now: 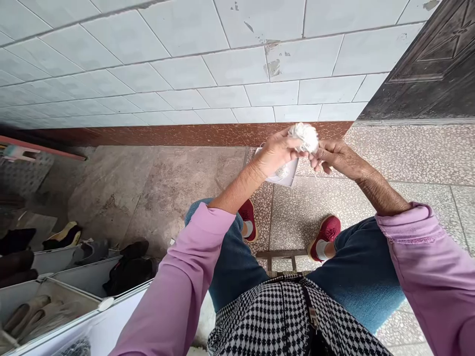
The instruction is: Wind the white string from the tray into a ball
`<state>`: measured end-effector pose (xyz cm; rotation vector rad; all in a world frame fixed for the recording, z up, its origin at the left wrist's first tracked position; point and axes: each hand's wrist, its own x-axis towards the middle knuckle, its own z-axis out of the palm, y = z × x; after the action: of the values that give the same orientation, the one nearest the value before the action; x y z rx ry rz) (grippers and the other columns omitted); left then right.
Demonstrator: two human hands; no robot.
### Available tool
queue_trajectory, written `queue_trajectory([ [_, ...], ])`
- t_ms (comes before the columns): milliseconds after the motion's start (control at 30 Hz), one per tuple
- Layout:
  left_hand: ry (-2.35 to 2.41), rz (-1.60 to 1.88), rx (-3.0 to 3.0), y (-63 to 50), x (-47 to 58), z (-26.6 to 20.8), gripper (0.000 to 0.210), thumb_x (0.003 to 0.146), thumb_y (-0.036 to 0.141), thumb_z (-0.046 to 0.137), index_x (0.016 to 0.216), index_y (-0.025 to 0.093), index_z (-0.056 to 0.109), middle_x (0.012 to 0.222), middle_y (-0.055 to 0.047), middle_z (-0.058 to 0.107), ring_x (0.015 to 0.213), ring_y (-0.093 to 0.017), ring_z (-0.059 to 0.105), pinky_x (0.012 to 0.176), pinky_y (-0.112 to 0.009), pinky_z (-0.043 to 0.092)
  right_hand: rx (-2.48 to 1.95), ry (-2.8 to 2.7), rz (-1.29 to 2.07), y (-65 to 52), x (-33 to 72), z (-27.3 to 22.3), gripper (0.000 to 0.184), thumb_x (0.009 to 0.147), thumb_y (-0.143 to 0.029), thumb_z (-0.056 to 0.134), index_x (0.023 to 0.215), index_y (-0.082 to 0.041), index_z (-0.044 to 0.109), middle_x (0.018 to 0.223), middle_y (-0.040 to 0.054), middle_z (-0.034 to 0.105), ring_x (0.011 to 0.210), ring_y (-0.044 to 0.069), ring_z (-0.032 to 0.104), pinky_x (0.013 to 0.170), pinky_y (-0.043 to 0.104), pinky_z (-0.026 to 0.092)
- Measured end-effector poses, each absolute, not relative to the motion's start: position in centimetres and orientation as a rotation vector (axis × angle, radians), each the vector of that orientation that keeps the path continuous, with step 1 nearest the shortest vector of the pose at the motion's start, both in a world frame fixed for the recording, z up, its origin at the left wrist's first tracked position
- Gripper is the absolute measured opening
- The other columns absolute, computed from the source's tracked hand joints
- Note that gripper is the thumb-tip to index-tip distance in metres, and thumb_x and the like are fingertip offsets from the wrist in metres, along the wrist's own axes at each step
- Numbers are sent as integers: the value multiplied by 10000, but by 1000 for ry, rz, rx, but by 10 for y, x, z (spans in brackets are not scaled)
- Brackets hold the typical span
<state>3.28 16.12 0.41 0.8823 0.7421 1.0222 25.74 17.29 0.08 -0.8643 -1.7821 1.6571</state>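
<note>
My left hand (275, 154) is closed around a white, ruffled ball (304, 137) that looks like bunched yarn or string. My right hand (340, 157) pinches at the ball's lower right side, and a thin white strand hangs below its fingertips. Whether those fingers grip only the strand or the ball's edge too is hard to make out. Beneath both hands, a shallow white tray or box lid (290, 179) sits on the floor by the wall, partly covered by my left hand. A small whitish bundle (282, 171) lies in it with loose strands.
A tiled wall (237, 64) with a brown skirting (178, 135) runs ahead. At the right is a dark door (438, 69). A rack with shoes (89, 272) stands at lower left. My red shoes (328, 230) rest on the speckled floor, with a stool bar (276, 254) between my legs.
</note>
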Motion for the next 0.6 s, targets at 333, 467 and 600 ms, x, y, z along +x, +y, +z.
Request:
queue_trajectory([
  [333,832,1468,284,171,-1,31,442,1011,154,627,1454,157,626,1412,-99,667,1416,-320,658,1040,-372,642,-933,-1466,1803,177,277,-2,418,925,-545,887,850,-204,659,573,-95,339,488,50,226,423,230,128],
  [467,862,1499,261,170,-5,24,379,1003,131,650,1381,141,684,1383,-94,680,1420,-338,655,1049,-383,642,-1021,-1487,1734,179,295,0,395,924,-513,902,843,-187,693,577,-85,371,499,43,267,468,248,129],
  [600,881,1540,311,175,-7,18,326,1011,147,655,1333,132,708,1357,-99,690,1423,-354,654,1045,-403,647,-1060,-1518,1790,171,296,4,421,945,-565,869,848,-179,730,553,-91,336,499,50,230,476,261,128],
])
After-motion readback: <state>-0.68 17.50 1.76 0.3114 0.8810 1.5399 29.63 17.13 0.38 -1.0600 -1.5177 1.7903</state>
